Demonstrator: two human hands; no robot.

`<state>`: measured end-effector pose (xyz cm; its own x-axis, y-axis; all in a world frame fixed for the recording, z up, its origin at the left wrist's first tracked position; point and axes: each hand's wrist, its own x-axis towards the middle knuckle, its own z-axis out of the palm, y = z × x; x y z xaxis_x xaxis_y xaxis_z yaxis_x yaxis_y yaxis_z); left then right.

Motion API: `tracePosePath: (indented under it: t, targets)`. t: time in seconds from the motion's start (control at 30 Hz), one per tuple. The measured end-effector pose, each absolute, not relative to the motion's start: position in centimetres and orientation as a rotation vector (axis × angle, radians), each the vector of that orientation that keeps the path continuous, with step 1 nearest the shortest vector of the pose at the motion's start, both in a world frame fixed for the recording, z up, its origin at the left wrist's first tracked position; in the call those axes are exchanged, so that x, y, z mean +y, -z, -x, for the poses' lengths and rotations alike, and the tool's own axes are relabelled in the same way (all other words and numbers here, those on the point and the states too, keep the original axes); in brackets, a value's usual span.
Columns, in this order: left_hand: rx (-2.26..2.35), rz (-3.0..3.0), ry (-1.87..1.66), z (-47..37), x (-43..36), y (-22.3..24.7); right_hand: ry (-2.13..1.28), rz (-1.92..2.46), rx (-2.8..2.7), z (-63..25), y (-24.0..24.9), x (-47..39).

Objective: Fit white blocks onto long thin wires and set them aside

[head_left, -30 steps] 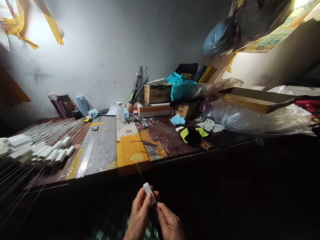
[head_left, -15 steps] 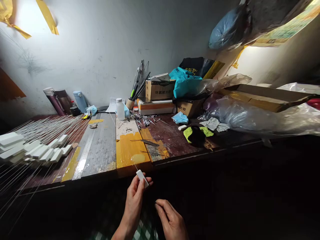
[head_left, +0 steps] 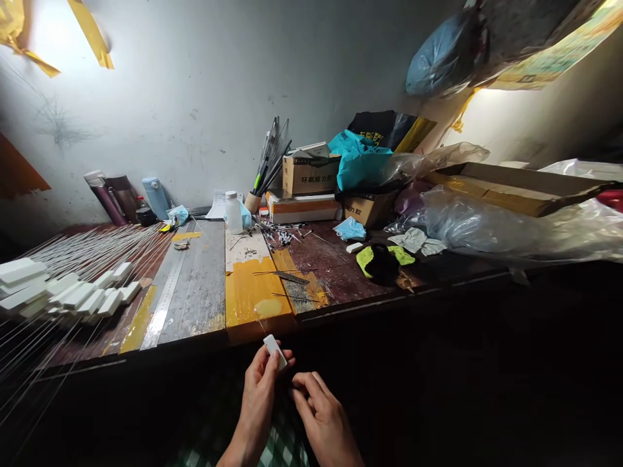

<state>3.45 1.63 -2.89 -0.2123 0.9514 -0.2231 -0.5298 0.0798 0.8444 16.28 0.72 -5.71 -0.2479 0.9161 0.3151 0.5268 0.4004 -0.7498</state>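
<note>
Just in front of the table edge, my left hand (head_left: 259, 388) pinches a small white rectangular block (head_left: 274, 350) between thumb and fingers. A thin wire (head_left: 260, 322) sticks out of the block's far end, toward a glossy pale puddle (head_left: 268, 307) on the yellow-taped board (head_left: 246, 285). Close by on the right, lower down, my right hand (head_left: 324, 412) has its thumb and fingertips pressed together. Whatever sits between those fingertips, if anything, is too small and dark to tell. The two hands are apart.
White blocks on long thin wires (head_left: 80, 293) are piled at the left. A metal ruler (head_left: 165, 301) lies beside the board. Behind stand a white bottle (head_left: 234, 213) and cardboard boxes (head_left: 311, 174). A dark strip (head_left: 292, 277), a yellow-green cloth (head_left: 409, 256) and plastic bags (head_left: 467, 224) lie rightward.
My right hand has moved up and left, closer to my left hand. The block in my left hand has shifted slightly to the left.
</note>
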Motion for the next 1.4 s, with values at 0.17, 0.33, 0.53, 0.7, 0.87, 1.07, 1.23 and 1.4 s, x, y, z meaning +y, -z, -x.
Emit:
tracePosePath:
  t: [0.17,0.33,0.53,0.7,0.87,1.07,1.23,1.4]
  targets:
    - [1.06,-0.541,-1.502,-3.1,1.5,2.8,-0.64,1.186,-1.92,-15.9,5.4,1.0]
    - [1.045,-0.641,-1.459,-4.2,2.6,2.8,-0.625,1.219,-1.874,-17.3,6.1,1.3]
    - [1.017,-0.682,-1.421,-5.6,3.4,3.2,-0.611,1.287,-1.827,-18.6,6.7,1.4]
    - [1.022,-0.674,-1.428,-5.5,3.4,3.1,-0.725,1.216,-1.794,-18.3,6.4,1.7]
    - [1.03,-0.667,-1.426,-5.1,3.4,2.6,-0.865,1.193,-1.77,-17.9,5.9,1.8]
    - [1.06,-0.634,-1.46,-4.6,3.4,2.0,-0.743,1.25,-1.795,-17.5,5.8,1.8]
    - [1.034,-0.672,-1.466,-4.6,3.1,2.4,-0.754,1.16,-1.783,-16.7,5.6,2.0]
    - [1.073,-0.717,-1.449,-4.6,2.6,2.6,-0.798,1.147,-1.832,-16.1,5.7,2.3]
